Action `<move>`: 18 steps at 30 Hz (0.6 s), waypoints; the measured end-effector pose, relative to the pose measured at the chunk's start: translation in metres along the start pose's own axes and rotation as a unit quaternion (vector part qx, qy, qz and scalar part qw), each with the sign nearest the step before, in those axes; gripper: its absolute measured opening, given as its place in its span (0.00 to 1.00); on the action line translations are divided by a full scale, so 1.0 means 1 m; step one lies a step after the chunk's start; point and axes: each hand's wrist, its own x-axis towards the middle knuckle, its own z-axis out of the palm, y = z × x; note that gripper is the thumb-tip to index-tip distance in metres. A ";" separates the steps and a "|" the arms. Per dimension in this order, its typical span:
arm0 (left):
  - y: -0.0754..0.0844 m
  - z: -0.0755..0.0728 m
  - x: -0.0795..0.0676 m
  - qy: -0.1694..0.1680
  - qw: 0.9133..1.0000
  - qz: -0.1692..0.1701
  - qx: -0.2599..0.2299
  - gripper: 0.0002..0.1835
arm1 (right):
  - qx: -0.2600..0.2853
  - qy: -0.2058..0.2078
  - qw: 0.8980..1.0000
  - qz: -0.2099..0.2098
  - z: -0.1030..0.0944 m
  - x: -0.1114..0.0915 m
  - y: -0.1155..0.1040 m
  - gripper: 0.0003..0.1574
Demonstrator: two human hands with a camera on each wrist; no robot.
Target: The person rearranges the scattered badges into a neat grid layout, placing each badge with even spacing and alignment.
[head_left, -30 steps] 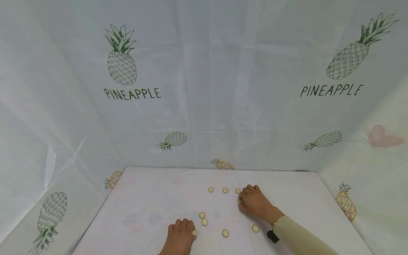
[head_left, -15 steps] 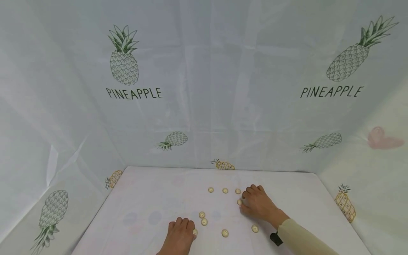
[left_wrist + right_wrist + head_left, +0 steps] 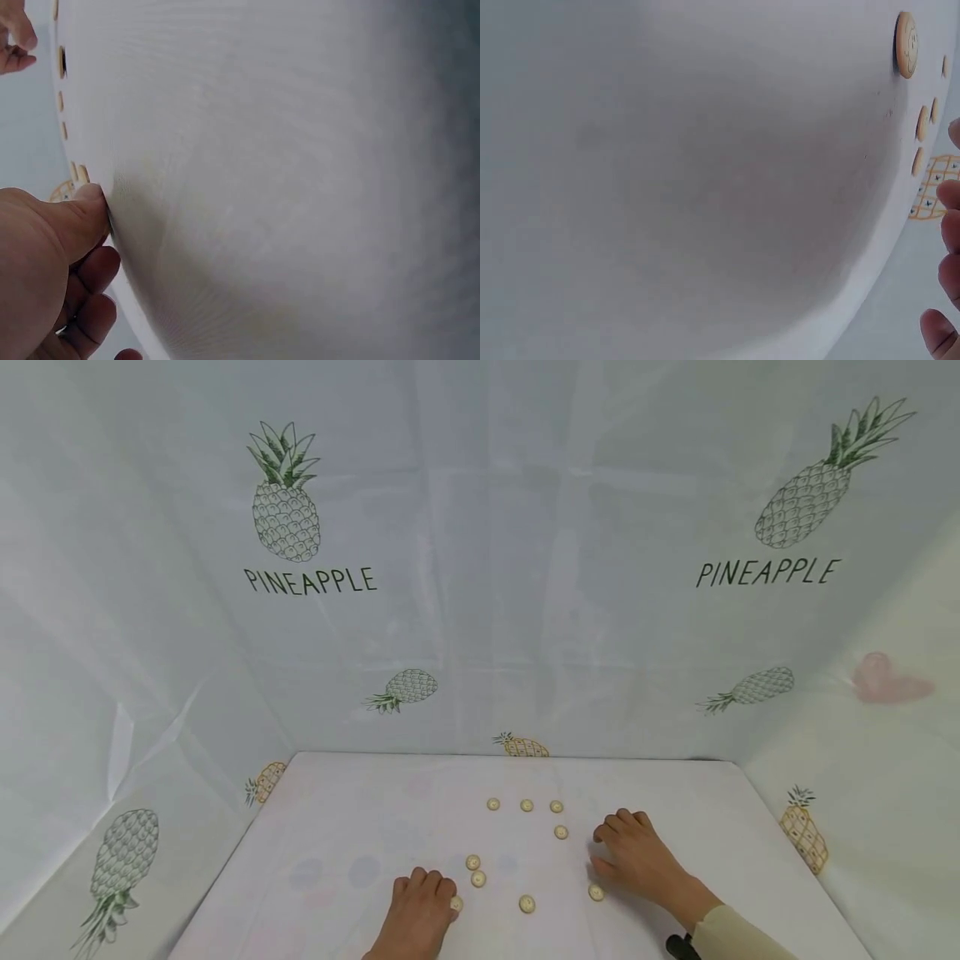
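Note:
In the head view my left hand (image 3: 417, 910) rests low on the table, with thumb and fingertips pinching a small round beige disc (image 3: 457, 902). The left wrist view shows the thumb (image 3: 88, 202) down at the tabletop and the other fingers curled beneath it. My right hand (image 3: 637, 860) holds nothing; its fingers are loosely bent above the table. A disc (image 3: 561, 832) lies to its left, and another disc (image 3: 596, 892) is just below its thumb. One disc (image 3: 907, 45) in the right wrist view carries a thin line drawing like a face.
Along the back, three discs (image 3: 527, 806) form a row. Two discs (image 3: 478, 878) lie close together near the middle, and a single disc (image 3: 527, 904) sits nearer the front. Pineapple-printed white sheeting (image 3: 480, 610) walls in the white table (image 3: 352, 810) at the back and sides.
My right hand has let go of the disc below the row's right end and drawn back to the right and nearer. That disc now lies uncovered. My left hand stays put.

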 end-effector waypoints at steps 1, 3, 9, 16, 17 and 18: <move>0.000 0.001 0.000 0.002 1.000 0.002 0.002 0.19 | 0.000 0.005 1.000 -0.001 -0.002 -0.004 0.001 0.17; -0.002 0.003 0.000 0.008 1.000 0.006 0.007 0.19 | 0.005 0.017 1.000 -0.006 -0.005 -0.012 0.002 0.17; -0.004 0.003 0.001 0.018 1.000 0.011 0.014 0.18 | 0.030 0.048 0.998 -0.024 -0.008 -0.037 0.001 0.16; -0.001 -0.001 0.000 -0.005 1.000 0.001 0.000 0.17 | 0.054 0.064 0.995 -0.052 -0.002 -0.052 -0.008 0.15; 0.000 -0.002 0.000 -0.006 1.000 0.001 -0.003 0.16 | 0.054 0.066 0.995 -0.058 -0.001 -0.052 -0.010 0.16; 0.001 -0.002 0.000 -0.006 1.000 0.000 -0.007 0.16 | 0.052 0.068 0.994 -0.063 -0.001 -0.053 -0.012 0.16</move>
